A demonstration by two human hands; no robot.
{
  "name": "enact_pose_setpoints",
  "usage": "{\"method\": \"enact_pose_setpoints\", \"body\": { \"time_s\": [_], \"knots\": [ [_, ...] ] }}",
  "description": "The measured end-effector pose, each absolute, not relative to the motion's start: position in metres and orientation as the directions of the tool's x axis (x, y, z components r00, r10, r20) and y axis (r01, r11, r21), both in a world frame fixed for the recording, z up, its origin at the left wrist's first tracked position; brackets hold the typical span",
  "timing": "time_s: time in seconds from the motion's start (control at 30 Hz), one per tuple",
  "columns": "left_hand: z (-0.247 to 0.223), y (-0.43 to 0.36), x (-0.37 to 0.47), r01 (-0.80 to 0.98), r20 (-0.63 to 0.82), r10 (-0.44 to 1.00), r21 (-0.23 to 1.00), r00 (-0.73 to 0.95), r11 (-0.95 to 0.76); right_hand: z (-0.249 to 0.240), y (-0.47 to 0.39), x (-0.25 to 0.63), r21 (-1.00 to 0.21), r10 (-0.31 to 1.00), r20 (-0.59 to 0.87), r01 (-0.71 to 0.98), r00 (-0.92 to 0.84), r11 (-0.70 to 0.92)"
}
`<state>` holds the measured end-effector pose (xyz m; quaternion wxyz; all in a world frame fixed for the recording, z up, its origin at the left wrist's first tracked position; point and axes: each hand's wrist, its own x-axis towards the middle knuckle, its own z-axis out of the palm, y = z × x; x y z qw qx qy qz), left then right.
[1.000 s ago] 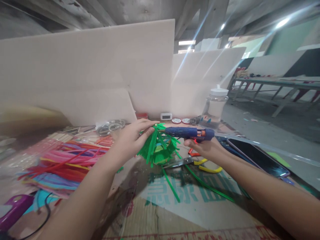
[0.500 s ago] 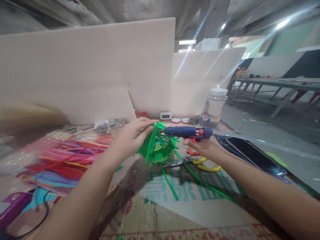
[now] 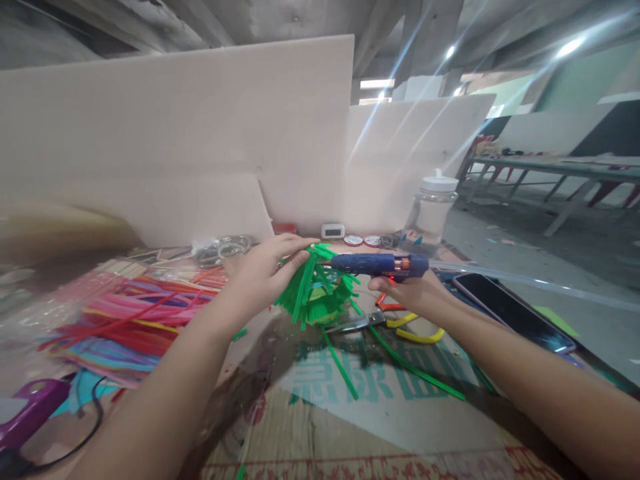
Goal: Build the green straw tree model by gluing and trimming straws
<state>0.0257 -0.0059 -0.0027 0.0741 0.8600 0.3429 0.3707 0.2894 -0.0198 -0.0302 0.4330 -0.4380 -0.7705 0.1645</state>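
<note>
My left hand [image 3: 277, 270] is closed on the upper left side of a green pipe-cleaner piece [image 3: 320, 303], cone-like with strands hanging round an open middle. My right hand [image 3: 413, 285] grips a blue hot glue gun [image 3: 363, 264]; a small red light glows under its body. The gun lies level, its nozzle pointing left and meeting the top of the green piece. Whether glue is flowing is too small to see. Scissors [image 3: 360, 322] with red and yellow handles lie below the gun, beside loose green pipe cleaners [image 3: 417, 373].
Many coloured pipe cleaners [image 3: 135, 320] are heaped at left, near a purple device [image 3: 35, 410] with a black cable. A water bottle [image 3: 434, 207], a small white digital display [image 3: 333, 231] and tape rolls [image 3: 353, 239] stand behind. A phone [image 3: 513, 312] lies at right. White boards [image 3: 200, 140] rise behind the table.
Both hands keep nearly the same pose on the green piece and the glue gun. The whole view has shifted slightly, with most things appearing a little further right.
</note>
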Motion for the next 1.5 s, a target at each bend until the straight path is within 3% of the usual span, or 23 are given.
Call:
{"method": "enact_pose_setpoints", "body": {
  "time_s": [0.8, 1.03, 1.5],
  "knots": [
    [-0.001, -0.007, 0.027, 0.539, 0.599, 0.626, 0.352, 0.498, -0.765, -0.015, -0.029, 0.287, -0.625, 0.814, 0.52, 0.534, -0.26, 0.569],
    [0.0, -0.008, 0.027, 0.546, 0.596, 0.638, 0.362, 0.487, -0.756, -0.017, -0.029, 0.291, -0.615, 0.848, 0.437, 0.588, -0.3, 0.525],
    [0.001, -0.011, 0.028, 0.56, 0.588, 0.653, 0.369, 0.477, -0.742, -0.005, -0.038, 0.287, -0.487, 0.795, 0.425, 0.631, -0.432, 0.603]
  ]
}}
